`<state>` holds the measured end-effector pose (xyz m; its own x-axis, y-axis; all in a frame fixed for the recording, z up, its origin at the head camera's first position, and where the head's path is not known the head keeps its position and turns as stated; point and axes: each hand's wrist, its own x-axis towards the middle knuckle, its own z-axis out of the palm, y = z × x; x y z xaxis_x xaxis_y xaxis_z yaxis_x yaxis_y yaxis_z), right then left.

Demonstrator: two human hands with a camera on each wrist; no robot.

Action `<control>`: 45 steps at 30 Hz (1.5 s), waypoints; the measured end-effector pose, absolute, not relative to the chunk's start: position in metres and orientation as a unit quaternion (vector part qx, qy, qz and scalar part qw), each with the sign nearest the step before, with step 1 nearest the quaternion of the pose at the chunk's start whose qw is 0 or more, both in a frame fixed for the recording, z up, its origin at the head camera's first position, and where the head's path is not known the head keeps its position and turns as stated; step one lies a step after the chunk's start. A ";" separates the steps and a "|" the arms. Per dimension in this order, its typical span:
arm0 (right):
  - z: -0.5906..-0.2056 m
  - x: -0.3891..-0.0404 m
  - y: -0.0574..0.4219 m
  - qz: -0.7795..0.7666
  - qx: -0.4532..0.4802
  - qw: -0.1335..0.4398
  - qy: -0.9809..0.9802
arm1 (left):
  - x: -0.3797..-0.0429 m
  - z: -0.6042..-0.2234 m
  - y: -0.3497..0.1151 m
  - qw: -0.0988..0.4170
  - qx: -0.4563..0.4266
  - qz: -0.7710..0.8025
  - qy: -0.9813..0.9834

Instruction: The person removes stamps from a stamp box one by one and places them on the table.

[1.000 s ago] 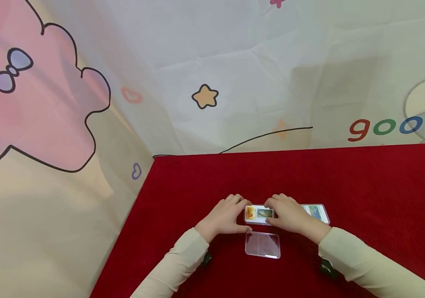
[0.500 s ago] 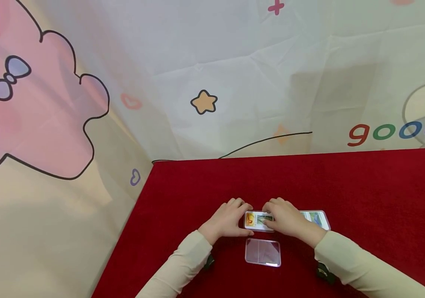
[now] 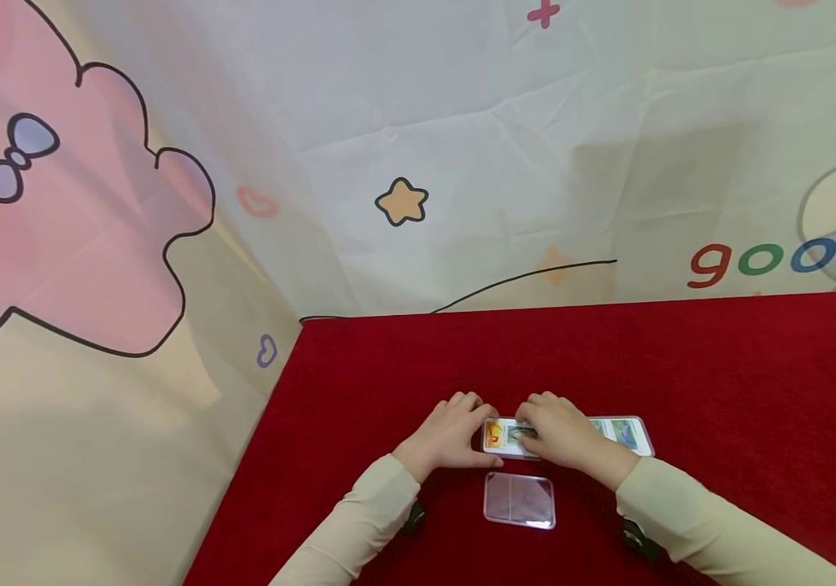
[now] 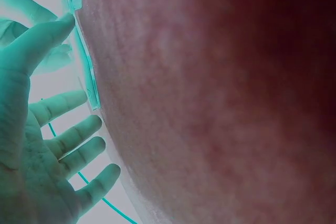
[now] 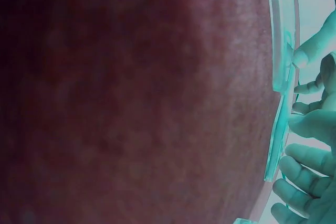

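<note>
A white card with orange and green pictures [image 3: 496,434] lies in a clear flat case on the red cloth. My left hand [image 3: 448,435] grips the case's left end by its edges, thumb at the near side and forefinger at the far side. The left wrist view shows the left thumb [image 4: 55,27] at the case corner and the other fingers spread. Over the case's right part, my right hand [image 3: 562,433] rests its thumb and fingertips on the card, covering part of it. The right fingers [image 5: 304,174] look relaxed in the right wrist view.
A clear plastic lid or case half [image 3: 520,500] lies just nearer than the card case. To the right, a second cased card [image 3: 626,433] with a blue-green picture is partly hidden by the right hand. A printed cloth wall [image 3: 425,260] stands behind the red table [image 3: 755,366].
The right hand's fingertips have shifted slightly left over the card, and more of the cased card at right shows. Both hands stay at the case. The head view has tilted a little.
</note>
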<state>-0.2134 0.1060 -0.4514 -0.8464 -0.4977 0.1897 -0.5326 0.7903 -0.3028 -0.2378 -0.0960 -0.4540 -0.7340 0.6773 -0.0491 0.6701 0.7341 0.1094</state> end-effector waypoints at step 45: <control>-0.438 -0.228 0.098 0.268 0.197 -0.085 -0.939 | -0.238 -0.458 -0.094 0.053 0.338 0.045 0.939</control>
